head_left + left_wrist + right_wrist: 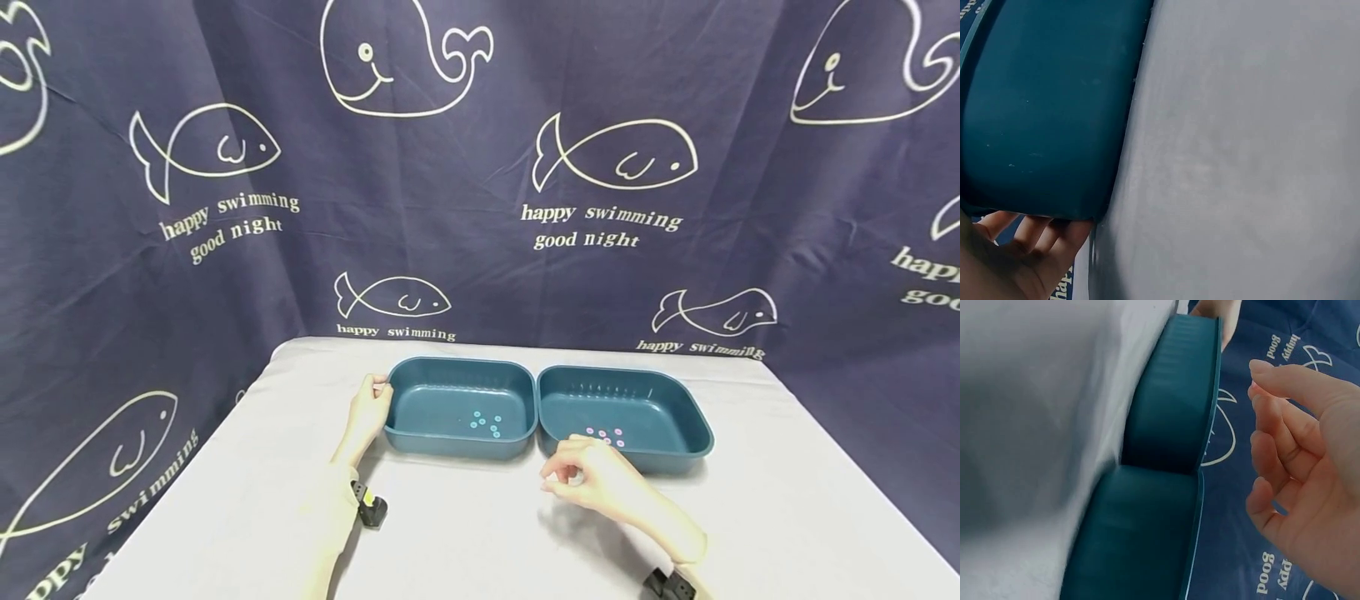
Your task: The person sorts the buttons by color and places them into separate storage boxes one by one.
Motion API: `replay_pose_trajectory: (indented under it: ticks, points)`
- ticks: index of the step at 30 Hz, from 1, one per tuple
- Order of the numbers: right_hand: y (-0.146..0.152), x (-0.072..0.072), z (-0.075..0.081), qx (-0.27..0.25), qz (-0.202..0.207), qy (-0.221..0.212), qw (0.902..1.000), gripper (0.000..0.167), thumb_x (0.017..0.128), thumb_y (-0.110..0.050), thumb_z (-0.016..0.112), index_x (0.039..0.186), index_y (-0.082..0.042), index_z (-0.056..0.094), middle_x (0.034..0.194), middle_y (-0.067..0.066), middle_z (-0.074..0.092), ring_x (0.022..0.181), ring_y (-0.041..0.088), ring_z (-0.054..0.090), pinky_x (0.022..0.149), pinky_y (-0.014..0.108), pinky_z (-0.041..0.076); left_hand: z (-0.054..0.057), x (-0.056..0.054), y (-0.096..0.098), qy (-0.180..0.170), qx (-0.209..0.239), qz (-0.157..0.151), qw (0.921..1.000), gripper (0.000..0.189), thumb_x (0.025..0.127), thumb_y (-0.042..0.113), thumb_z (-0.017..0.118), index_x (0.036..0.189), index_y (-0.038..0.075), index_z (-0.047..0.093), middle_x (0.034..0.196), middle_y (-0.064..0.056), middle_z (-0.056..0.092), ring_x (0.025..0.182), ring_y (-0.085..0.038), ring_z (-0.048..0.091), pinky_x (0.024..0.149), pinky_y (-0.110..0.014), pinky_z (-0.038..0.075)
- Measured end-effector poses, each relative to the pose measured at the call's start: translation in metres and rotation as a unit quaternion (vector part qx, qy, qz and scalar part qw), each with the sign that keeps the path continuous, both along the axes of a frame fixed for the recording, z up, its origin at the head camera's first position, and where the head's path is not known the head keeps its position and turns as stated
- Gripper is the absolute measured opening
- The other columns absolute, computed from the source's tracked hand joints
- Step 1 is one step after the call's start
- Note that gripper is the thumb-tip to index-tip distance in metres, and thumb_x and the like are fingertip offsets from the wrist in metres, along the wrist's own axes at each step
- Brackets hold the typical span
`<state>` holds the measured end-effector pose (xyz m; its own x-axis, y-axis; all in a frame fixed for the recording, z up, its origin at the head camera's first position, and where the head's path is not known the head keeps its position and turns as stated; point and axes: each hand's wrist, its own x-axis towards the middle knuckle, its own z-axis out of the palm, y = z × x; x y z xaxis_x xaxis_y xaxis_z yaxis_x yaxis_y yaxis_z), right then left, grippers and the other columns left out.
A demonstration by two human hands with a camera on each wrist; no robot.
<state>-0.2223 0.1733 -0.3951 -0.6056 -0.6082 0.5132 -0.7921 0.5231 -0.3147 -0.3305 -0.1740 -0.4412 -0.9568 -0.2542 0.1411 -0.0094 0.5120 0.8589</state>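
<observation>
Two teal trays stand side by side. Several small light-blue discs [482, 422] lie in the left tray [457, 447], and several small pink discs [618, 432] in the right tray [667, 462]. My left hand [370, 408] holds the left tray's outer end, its fingers [1035, 234] against the end wall and thumb hidden in the left wrist view. Above the table in front of the right tray, my right hand [592, 479] has thumb and index finger together. A sliver of pink [1253, 389] shows between those fingertips, apparently a small pink disc, mostly covered.
Both trays rest on a white-covered table [465, 525], their near ends touching. A dark blue curtain [480, 242] with fish and whale drawings hangs behind and at the sides. A black wrist camera mount [370, 506] sits on the left wrist, another [670, 585] on the right.
</observation>
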Motion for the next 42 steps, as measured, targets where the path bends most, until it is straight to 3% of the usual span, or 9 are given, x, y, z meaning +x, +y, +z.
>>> replay_pose_trajectory:
  ticks: [7,18,35,42]
  points:
    - [0.005,-0.005,0.002,-0.018,0.005,0.012,0.9998,0.011,0.073,-0.017,0.077,0.079,-0.022,0.07,0.065,-0.017,0.05,0.066,0.0,0.046,0.061,0.011,0.036,-0.002,-0.001,0.001,0.0,-0.001,0.002,1.0,0.028,0.095,0.018,0.045,0.119,0.004,0.052,0.097,-0.02,0.062,0.089,-0.031,0.059,0.079,-0.041,0.045]
    - [0.013,-0.011,0.004,-0.048,-0.03,-0.004,0.9984,0.014,0.071,-0.015,0.079,0.079,-0.023,0.07,0.066,-0.019,0.05,0.064,0.0,0.049,0.056,0.02,0.044,-0.002,-0.001,0.0,0.006,-0.002,0.001,1.0,0.028,0.095,0.017,0.045,0.119,0.003,0.052,0.097,-0.021,0.062,0.089,-0.031,0.06,0.078,-0.04,0.045]
    - [0.033,-0.023,0.014,-0.057,-0.081,0.018,0.9949,0.012,0.071,-0.018,0.079,0.078,-0.025,0.072,0.064,-0.022,0.049,0.06,0.002,0.049,0.058,0.013,0.039,-0.001,0.0,0.0,-0.001,-0.001,0.003,1.0,0.03,0.095,0.019,0.044,0.12,0.005,0.051,0.096,-0.019,0.061,0.088,-0.03,0.058,0.076,-0.038,0.044]
    - [0.04,-0.028,0.013,-0.054,-0.097,0.004,0.9938,0.011,0.073,-0.018,0.078,0.08,-0.024,0.072,0.067,-0.021,0.052,0.063,-0.001,0.049,0.058,0.019,0.043,0.0,-0.001,0.0,-0.001,-0.011,0.005,0.9999,0.028,0.095,0.018,0.044,0.118,0.004,0.051,0.095,-0.018,0.061,0.085,-0.029,0.058,0.074,-0.036,0.045]
